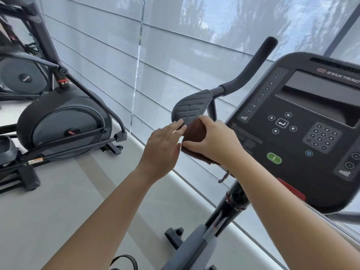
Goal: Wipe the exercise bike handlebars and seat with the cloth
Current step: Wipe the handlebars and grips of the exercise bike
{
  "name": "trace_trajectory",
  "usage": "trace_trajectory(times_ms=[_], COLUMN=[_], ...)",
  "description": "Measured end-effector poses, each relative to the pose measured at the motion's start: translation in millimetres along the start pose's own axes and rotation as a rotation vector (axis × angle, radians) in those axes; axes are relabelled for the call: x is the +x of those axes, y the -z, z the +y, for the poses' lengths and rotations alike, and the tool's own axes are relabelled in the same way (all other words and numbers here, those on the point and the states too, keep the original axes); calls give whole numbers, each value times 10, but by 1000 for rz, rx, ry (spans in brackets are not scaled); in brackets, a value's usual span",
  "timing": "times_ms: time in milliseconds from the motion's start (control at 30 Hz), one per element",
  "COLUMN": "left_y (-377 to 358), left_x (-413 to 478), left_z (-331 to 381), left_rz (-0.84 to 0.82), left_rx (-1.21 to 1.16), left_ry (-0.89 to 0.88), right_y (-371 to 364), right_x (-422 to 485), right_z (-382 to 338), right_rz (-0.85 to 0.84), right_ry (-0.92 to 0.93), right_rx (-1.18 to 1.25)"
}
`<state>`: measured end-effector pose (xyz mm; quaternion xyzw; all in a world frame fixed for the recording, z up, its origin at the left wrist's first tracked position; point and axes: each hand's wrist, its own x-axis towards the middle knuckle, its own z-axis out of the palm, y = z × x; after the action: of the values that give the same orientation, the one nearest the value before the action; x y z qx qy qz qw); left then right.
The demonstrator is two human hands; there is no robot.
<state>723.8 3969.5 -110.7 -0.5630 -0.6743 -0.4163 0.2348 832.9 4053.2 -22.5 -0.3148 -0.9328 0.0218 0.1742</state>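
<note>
- At the bike's left elbow pad [191, 106], we've got both hands bunched round the brown cloth [194, 131], which sits at the pad's near edge, pressed against it
- R hand [212, 141] grips the cloth from the right: fingers over the top, thumb under; rest of the cloth hangs below the wrist w/ a loose thread dangling
- L hand [161, 149] isn't closed on anything: fingers straight and together, tips touching the cloth's left side and the pad's edge, thumb by the cloth's lower corner
- Handlebar [251, 65] rises behind the pad, up and to the right, well apart from our hands
- Console [303, 121] just right of the R hand, screen dark, green button near the R forearm
- Seat not in view
- Elliptical [64, 121] stands off to the left on the floor, by the window blinds [155, 55]
</note>
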Motion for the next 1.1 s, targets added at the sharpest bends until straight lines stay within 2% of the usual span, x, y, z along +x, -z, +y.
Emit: trace_trajectory(times_ms=[133,233,367,533,667,800,900,1033,1100], left_y=[-2,16,5,-29,1,100,138,64,2], left_x=[-20,-19,-16,-22,-42,-31,-50,-43,-40], left_z=[-11,-4,15,20,29,103,295,695,864], left_rz=[-25,-29,-16,-11,-49,-98,-112,-98,-88], left_rx=[-21,-30,-41,-54,-62,-37,-40,-112,-150], left_ry=[14,26,39,78,91,109,41,-80,-106], right_y=[174,252,207,-22,172,439,447,368,418], right_x=[-549,-742,-281,68,-407,-1040,-995,-905,-1068], right_z=[385,534,325,27,333,728,681,545,623], right_rz=[50,26,-67,-26,-20,-38,-79,-16,-13], right_ry=[14,-34,-71,15,15,-66,-89,-91,-76], right_rx=[-132,-126,-44,12,-61,-42,-117,-91,-168])
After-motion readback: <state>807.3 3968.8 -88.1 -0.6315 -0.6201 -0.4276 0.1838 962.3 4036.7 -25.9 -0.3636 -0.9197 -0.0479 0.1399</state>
